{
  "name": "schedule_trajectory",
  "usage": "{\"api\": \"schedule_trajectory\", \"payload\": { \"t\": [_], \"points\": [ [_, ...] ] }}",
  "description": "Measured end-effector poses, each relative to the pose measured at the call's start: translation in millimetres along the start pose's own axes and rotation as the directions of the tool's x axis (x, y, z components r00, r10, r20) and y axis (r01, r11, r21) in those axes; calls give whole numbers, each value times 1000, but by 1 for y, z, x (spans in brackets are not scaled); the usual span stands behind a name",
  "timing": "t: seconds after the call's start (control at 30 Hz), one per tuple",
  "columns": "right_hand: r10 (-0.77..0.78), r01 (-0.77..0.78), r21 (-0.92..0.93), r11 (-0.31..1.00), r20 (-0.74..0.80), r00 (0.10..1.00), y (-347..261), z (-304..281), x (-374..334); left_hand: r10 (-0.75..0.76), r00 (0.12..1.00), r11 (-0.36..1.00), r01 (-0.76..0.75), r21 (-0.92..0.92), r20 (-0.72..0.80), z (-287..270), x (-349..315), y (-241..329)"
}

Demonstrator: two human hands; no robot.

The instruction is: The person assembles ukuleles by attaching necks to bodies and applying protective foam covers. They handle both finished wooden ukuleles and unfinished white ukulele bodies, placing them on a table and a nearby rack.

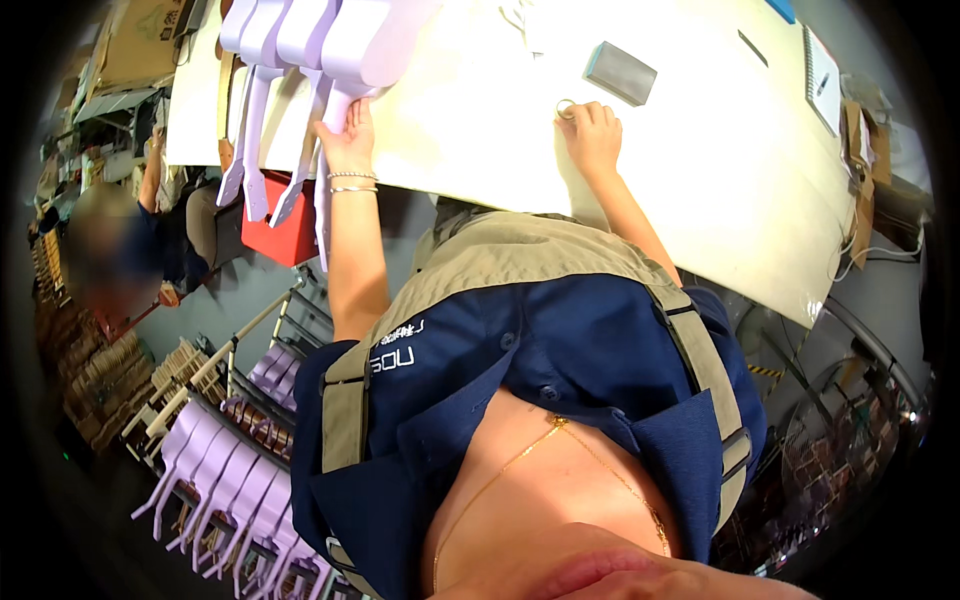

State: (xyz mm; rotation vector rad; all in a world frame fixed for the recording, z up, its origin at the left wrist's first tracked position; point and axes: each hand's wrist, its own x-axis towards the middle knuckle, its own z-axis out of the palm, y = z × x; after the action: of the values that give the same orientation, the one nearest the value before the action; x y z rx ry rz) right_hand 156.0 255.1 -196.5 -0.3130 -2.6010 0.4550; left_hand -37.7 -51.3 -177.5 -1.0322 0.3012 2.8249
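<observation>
Several pale purple ukuleles stand in a row at the far left of the table, bodies upward and necks hanging over its near edge. My left hand (347,148) holds the nearest ukulele (365,45) where neck meets body, the neck lying between thumb and fingers. Part of the grip is hidden by the ukulele. On the table to the right, my right hand (595,136) pinches a small yellowish ring (566,108), perhaps a tape roll; its exact kind is unclear. Just beyond that hand lies a grey rectangular block (620,73).
A spiral notebook with a pen (822,82) lies on the cream table (720,190) at far right. Below the table's left edge is a red bin (278,228). More purple ukuleles (225,490) hang on a rack to my left. Another person (120,245) sits farther left.
</observation>
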Motion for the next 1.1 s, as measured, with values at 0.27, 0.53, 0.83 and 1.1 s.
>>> {"api": "schedule_trajectory", "payload": {
  "t": [0.27, 0.53, 0.83, 1.1],
  "points": [
    [198, -673, 717, -182, 697, 690, -40, -50, 68, 311, 902, 864, -400, 307, 301, -15, -139, 13],
    [29, -854, 499, -148, 865, 500, -106, -42, 51, 430, 685, 533, -718, 448, 588, -23, -236, 68],
    [67, -786, 571, -238, 817, 573, -139, -3, 12, 359, 598, 438, -786, 437, 716, -41, -273, 105],
    [93, -794, 544, -269, 836, 541, -144, -8, -6, 411, 525, 353, -845, 401, 745, -32, -286, 92]
  ]
}}
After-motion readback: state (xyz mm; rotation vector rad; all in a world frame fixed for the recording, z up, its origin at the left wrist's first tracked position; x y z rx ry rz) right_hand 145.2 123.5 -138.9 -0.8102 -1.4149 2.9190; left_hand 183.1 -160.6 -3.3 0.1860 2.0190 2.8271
